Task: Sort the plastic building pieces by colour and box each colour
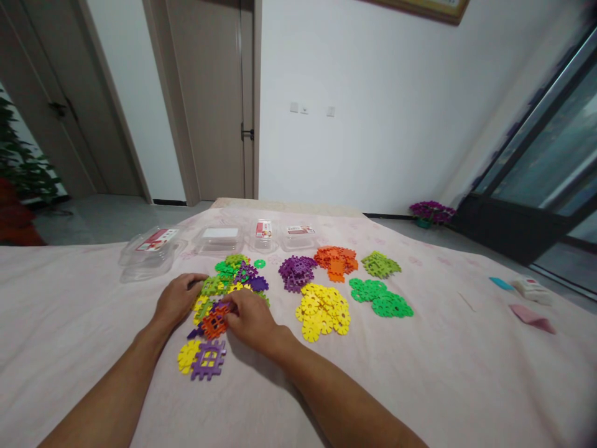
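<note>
A mixed pile of plastic building pieces (228, 283), in green, yellow, purple and orange, lies between my two hands. My left hand (176, 300) is at the pile's left edge, its fingers curled in against the pieces; what lies under its fingertips is hidden. My right hand (250, 320) reaches over the pile's near right side, with thumb and fingers closed at the edge of an orange square building piece (215, 322). Nearer to me, a purple square window piece (208, 360) overlaps yellow round pieces (187, 354).
Right of the pile are single-colour heaps: purple (297, 272), orange (336, 260), yellow (323, 311), light green (381, 264) and green (380, 297). Several clear plastic boxes (152, 249) stand behind. A tissue pack (532, 289) and pink cloth (532, 318) lie far right.
</note>
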`<state>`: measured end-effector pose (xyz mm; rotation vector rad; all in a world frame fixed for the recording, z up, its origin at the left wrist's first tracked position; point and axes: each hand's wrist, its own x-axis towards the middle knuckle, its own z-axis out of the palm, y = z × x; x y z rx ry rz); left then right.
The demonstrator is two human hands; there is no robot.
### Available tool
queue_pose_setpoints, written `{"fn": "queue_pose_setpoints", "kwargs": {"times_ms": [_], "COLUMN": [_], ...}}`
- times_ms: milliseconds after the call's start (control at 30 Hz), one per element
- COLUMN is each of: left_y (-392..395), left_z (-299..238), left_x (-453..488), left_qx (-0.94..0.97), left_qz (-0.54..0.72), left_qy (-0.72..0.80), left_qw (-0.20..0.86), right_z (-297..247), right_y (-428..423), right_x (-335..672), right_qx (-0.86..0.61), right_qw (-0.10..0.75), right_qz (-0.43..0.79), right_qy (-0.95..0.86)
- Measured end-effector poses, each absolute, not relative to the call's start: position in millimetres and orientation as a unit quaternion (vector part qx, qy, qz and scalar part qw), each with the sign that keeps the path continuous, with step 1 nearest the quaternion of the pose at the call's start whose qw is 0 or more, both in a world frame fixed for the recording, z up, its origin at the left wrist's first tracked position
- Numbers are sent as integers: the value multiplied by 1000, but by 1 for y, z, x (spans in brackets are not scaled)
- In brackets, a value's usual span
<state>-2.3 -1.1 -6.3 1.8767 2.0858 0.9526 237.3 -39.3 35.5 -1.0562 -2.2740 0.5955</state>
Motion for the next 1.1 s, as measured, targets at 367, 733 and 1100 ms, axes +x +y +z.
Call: {"fn": "queue_pose_setpoints", "kwargs": {"times_ms": [367,733,1100], "left_y": [-5,1,0], "left_z": [-1,-7,-4], "left_x": [2,-5,-2], "left_qx": [625,625,619], "left_qz": [298,296,292], "left_qy": [716,715,723], "left_qw": [85,104,92], "right_z": [48,58,54], "right_y": [8,74,77], "right_x": [269,404,438], "right_qx": [-421,-618,-704], "right_qw": [368,497,513], "right_qz": [486,248,69], "right_qy": [-671,-557,-487]}}
